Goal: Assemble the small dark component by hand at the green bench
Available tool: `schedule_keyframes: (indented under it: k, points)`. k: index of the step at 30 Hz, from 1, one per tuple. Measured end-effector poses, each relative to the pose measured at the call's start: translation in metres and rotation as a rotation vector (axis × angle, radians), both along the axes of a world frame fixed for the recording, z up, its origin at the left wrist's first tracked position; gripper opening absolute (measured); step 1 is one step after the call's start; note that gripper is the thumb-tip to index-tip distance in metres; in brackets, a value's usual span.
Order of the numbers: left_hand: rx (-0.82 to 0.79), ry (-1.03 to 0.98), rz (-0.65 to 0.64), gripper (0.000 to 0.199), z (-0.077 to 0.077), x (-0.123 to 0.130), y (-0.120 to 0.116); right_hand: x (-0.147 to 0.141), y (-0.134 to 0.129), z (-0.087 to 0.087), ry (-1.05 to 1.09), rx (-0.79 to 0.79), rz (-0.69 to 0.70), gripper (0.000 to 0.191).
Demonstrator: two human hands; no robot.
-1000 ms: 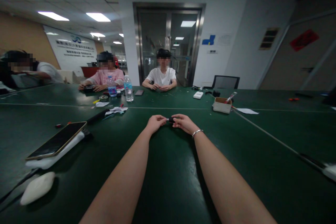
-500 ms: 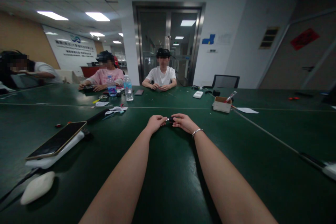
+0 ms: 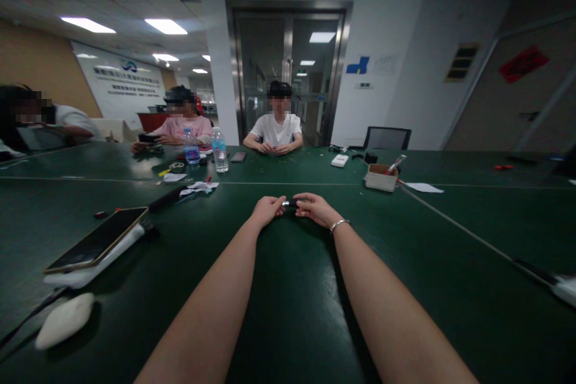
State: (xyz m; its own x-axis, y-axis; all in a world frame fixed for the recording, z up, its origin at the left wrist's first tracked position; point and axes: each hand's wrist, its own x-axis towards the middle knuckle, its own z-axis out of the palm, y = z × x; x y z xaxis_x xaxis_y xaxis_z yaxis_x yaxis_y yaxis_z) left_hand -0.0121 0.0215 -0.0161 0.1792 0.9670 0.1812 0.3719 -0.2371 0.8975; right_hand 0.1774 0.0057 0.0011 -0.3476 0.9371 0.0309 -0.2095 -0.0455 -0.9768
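Just above the green table [image 3: 288, 288], straight ahead of me, my two hands meet at a small black and silver tube-like object [image 3: 290, 203]. My left hand [image 3: 268, 211] pinches its silver end between thumb and fingers. The black end lies in the closed fingertips of my right hand [image 3: 317, 210], which has a silver bracelet [image 3: 339, 225] at the wrist. The fingers cover much of the object, and its exact kind cannot be made out.
To the left a phone [image 3: 99, 240] rests on a white block, near a pale stone-shaped item [image 3: 65, 321]. Two bottles [image 3: 220, 153], paper scraps [image 3: 198, 188] and a small box [image 3: 381, 179] stand farther off. Several people sit opposite, among them a person in white [image 3: 276, 129].
A little more of the silver part shows between my hands, which have hardly moved. Across the table, the person in pink has lifted a dark object.
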Motion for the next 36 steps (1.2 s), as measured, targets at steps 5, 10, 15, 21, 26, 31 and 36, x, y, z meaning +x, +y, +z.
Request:
schedule_keyframes:
  k: [5, 10, 15, 21, 26, 31, 36]
  points:
    - [0.021, 0.004, -0.017, 0.043, 0.000, -0.001, -0.001, -0.001, -0.001, 0.001, 0.000, -0.017, -0.015, 0.018]
    - [0.078, -0.005, -0.023, 0.033, 0.002, -0.001, -0.006, -0.002, 0.000, 0.001, 0.002, -0.036, -0.036, 0.012]
    - [0.120, -0.146, -0.066, 0.023, 0.007, 0.002, -0.013, -0.003, 0.001, 0.000, -0.003, -0.025, -0.024, 0.008]
    - [0.107, -0.135, -0.065, 0.026, 0.008, 0.003, -0.014, -0.004, 0.001, 0.000, -0.026, -0.015, -0.028, 0.008]
    - [0.030, -0.176, -0.065, 0.028, 0.005, 0.004, -0.010, -0.005, 0.000, 0.001, -0.016, -0.020, -0.045, 0.007]
    - [0.064, -0.199, -0.085, 0.027, 0.005, 0.004, -0.009, -0.005, -0.001, 0.001, -0.021, -0.016, -0.029, 0.006]
    - [0.038, -0.168, -0.084, 0.033, 0.007, 0.004, -0.009, -0.004, 0.000, 0.000, -0.027, -0.010, -0.022, 0.008]
